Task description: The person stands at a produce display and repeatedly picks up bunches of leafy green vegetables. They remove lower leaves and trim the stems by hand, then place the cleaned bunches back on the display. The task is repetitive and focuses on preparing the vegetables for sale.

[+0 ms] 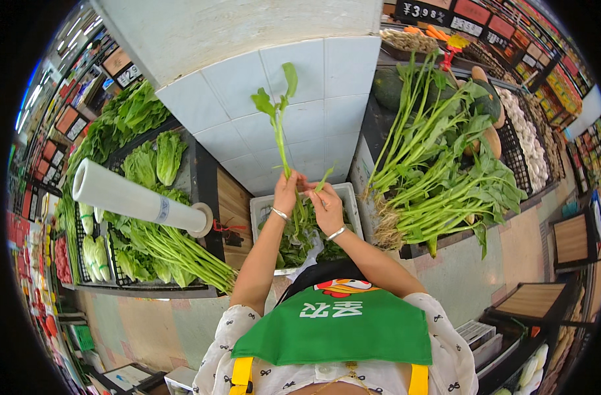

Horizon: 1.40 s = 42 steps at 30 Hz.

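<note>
Held upright in my left hand [286, 191] is a leafy green stalk [279, 129], its leaves rising in front of the tiled pillar. My right hand [326, 206] pinches a small green leaf [325, 178] between thumb and fingers, close beside the left hand. Both hands are over a white foam box [355, 207] that holds loose green leaves [286, 249] and a piece of clear plastic. The lower end of the stalk hangs below my left hand into the box's opening. Fingertips of the two hands overlap from this angle; I cannot tell whether they touch.
A heap of rooted leafy greens [438, 187] covers the right stand. Leafy vegetables [167, 158] fill the left stand, where a roll of plastic bags [137, 197] juts out. Ahead rises the white-tiled pillar [305, 123]; garlic [522, 138] lies farther right.
</note>
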{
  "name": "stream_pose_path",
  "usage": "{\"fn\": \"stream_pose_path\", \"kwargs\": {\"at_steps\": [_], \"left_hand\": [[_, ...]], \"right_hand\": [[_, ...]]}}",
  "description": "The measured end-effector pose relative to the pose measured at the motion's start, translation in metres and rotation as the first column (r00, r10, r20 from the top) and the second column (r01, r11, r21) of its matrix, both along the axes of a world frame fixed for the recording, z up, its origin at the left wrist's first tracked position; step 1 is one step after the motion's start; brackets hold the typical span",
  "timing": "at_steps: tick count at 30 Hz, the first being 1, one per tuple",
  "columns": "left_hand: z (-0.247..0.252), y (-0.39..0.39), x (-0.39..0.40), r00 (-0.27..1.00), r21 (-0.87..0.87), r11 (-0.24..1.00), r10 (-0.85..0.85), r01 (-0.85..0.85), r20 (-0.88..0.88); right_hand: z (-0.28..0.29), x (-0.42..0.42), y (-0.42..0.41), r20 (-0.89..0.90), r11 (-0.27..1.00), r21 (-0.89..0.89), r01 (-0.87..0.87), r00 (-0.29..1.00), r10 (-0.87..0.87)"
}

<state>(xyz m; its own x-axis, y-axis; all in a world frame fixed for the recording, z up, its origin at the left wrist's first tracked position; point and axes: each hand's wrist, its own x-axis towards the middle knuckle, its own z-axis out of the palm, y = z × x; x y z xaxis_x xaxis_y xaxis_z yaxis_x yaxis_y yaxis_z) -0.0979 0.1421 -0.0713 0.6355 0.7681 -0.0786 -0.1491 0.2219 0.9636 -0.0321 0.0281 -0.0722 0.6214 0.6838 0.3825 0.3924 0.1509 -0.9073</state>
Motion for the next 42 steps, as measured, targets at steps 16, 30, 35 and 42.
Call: {"fn": "stream_pose_path", "kwargs": {"at_steps": [16, 30, 35, 42], "left_hand": [[0.059, -0.077, 0.093, 0.891, 0.705, 0.547, -0.325, 0.451, -0.319], [0.061, -0.142, 0.173, 0.168, -0.052, 0.194, -0.931, 0.980, -0.323], [0.047, -0.132, 0.163, 0.221, -0.062, 0.263, -0.900, 0.963, -0.376], [0.054, -0.136, 0.136, 0.278, 0.150, 0.235, -0.752, 0.960, -0.597]], "right_hand": [[0.086, 0.075, -0.066, -0.111, 0.923, -0.044, 0.381, 0.917, -0.384], [0.069, 0.225, -0.235, -0.552, 0.834, -0.144, 0.532, 0.656, -0.514], [0.018, 0.249, -0.251, -0.428, 0.735, -0.502, 0.456, 0.607, -0.669], [0.025, 0.249, -0.253, -0.020, 0.542, -0.752, 0.374, 0.810, -0.586]]}}
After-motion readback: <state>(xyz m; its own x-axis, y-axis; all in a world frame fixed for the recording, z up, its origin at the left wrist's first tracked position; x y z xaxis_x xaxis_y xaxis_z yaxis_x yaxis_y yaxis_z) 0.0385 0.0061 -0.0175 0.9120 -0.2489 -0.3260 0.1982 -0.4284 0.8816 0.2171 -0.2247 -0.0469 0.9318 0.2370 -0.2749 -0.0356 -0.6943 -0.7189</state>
